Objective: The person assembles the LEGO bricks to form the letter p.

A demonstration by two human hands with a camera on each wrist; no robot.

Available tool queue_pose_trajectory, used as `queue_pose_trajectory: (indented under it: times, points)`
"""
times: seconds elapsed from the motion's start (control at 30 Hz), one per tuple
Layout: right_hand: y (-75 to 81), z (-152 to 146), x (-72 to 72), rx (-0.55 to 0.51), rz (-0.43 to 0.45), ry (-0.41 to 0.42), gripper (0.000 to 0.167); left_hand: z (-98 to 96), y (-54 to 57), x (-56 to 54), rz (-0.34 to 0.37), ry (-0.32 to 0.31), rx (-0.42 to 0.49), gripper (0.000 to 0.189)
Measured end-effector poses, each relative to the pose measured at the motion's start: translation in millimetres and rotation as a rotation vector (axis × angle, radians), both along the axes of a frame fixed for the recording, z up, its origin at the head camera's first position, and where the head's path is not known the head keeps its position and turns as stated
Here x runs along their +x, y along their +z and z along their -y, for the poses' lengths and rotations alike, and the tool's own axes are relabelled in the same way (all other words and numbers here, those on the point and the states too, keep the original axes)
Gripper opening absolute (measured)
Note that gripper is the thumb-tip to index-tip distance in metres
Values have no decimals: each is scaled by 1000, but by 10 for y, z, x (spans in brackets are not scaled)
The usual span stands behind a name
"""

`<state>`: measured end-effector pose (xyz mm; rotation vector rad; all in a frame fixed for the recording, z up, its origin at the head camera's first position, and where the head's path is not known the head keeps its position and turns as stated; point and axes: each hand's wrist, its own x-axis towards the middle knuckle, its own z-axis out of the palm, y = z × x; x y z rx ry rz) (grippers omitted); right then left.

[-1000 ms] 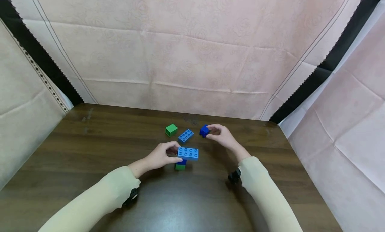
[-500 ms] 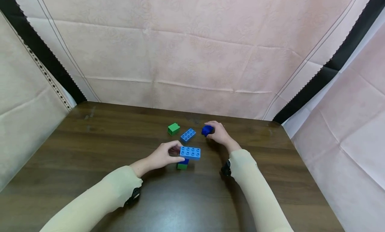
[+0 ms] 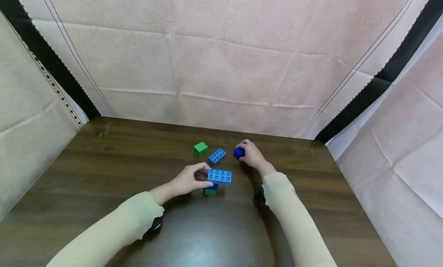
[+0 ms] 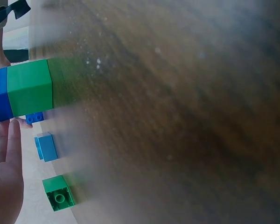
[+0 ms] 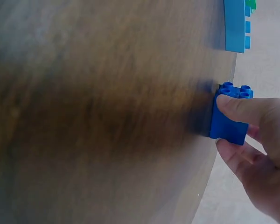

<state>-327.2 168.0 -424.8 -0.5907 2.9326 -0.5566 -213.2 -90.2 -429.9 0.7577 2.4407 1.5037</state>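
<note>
Nearest me, my left hand [image 3: 185,180] grips the stack [image 3: 212,187] on the table [image 3: 166,232]: green at the bottom, dark blue next, and a long light blue brick [image 3: 219,176] on top. It looks light and hard, but the top sticks out right, so low on its sides seems the best hold. Farther off, my right hand [image 3: 252,156] pinches a small blue brick [image 5: 229,123] by its flat sides, bumps pointing left. It's probably smooth but not slippery. Left of that lies a loose light blue brick [image 3: 217,156], then farthest, a loose green brick [image 3: 200,148].
</note>
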Motion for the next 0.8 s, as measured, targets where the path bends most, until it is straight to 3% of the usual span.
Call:
queue_pose_trajectory:
  times: [0.17, 0.57, 0.8]
  points:
    - [8, -45, 7, 9, -2, -34, 45, -1, 7, 2, 7, -6, 8, 26]
    - [-36, -254, 60, -233, 81, -195, 44, -13, 12, 4, 23, -6, 23, 26]
    - [-44, -313, 131, -344, 124, -233, 42, -14, 4, -4, 31, 0, 26, 26]
